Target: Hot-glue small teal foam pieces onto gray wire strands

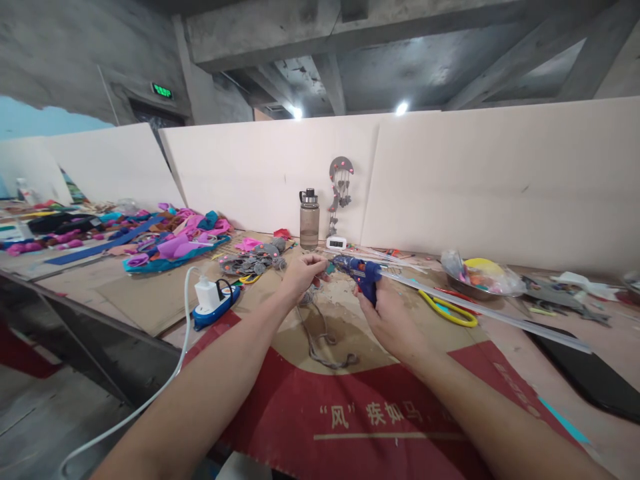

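Note:
My right hand is wrapped round the handle of a blue hot glue gun, whose nozzle points left. A long clear glue stick runs out of the gun's back toward the right. My left hand is closed in a pinch just left of the nozzle. A small dark green piece shows near its fingertips; whether they grip it or something else I cannot tell. Below the hands, grey yarn lies in loose loops on a red and brown cardboard sheet.
A blue power strip with a white charger stands left. Behind are a water bottle, a small clock and a grey hanging ornament. Right lie yellow-handled scissors, a metal bowl and a black phone. Colourful fabric is piled left.

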### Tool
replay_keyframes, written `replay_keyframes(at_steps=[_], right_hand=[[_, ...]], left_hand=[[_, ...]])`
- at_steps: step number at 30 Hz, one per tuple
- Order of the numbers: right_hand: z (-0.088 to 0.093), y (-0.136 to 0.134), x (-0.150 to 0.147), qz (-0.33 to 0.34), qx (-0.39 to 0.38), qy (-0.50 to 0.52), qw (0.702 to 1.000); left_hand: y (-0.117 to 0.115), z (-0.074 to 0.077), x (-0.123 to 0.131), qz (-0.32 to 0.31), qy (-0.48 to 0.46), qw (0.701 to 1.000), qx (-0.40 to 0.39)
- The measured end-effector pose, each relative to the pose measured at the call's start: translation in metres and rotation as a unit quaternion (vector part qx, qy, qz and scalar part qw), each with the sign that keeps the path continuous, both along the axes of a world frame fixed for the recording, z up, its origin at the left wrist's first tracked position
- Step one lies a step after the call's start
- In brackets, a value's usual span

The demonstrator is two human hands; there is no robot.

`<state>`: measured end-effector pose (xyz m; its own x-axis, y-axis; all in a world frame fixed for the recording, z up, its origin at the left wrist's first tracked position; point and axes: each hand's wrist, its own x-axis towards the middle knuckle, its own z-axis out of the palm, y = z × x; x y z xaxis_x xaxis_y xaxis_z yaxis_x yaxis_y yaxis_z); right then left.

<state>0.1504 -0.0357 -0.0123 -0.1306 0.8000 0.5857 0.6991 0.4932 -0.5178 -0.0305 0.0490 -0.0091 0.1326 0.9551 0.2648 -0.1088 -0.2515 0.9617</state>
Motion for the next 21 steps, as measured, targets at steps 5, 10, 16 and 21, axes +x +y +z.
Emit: replay_keyframes(at_steps=[5, 10, 16, 21], right_hand=[[0.003, -0.002, -0.001, -0.013, -0.001, -0.008, 1.000], [0.005, -0.001, 0.001, -0.025, -0.009, 0.019, 0.999], [-0.001, 0.016, 0.016, -0.046, -0.062, 0.078, 0.994], [-0.004, 0.032, 0.032, -0.114, -0.174, 0.052, 0.977]], left_hand=[[0.004, -0.002, -0.002, 0.003, 0.000, 1.000, 0.001], [0.007, -0.004, -0.006, 0.009, -0.013, 1.000, 0.008], [0.009, -0.005, -0.008, 0.061, 0.029, 0.997, 0.048], [0.007, -0.003, -0.005, 0.069, 0.093, 0.988, 0.107]])
